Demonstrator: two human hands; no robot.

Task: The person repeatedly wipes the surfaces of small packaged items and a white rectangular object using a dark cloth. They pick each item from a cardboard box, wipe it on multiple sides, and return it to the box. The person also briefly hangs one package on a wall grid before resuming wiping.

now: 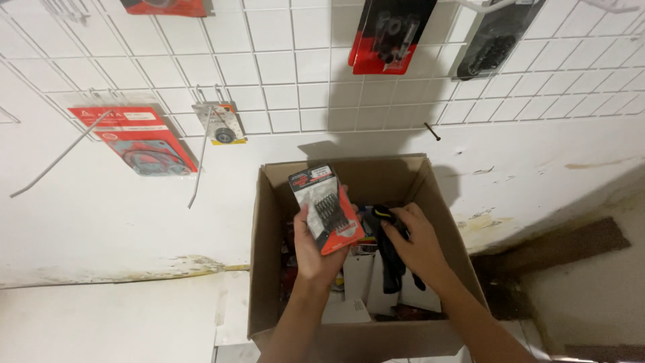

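Far left on the white wall I see a wire grid [282, 74] with a red packet [134, 138] hanging from a hook and, just right of it, a small carded wheel part [222, 123]. Below them, an open cardboard box [265, 269] stands against the wall. My left hand [319, 252] is raised over the box, its fingers clamped around the lower end of a red-and-black blister pack [327, 207] that holds a row of dark springs, tilted slightly with its top toward the wall. Just right of it, my right hand [420, 245] is down inside the box, curled fingers closed around a black bundle [390, 259] that lies among white cards and other packets. Higher up to the right, two more packets [390, 37] hang on the grid.
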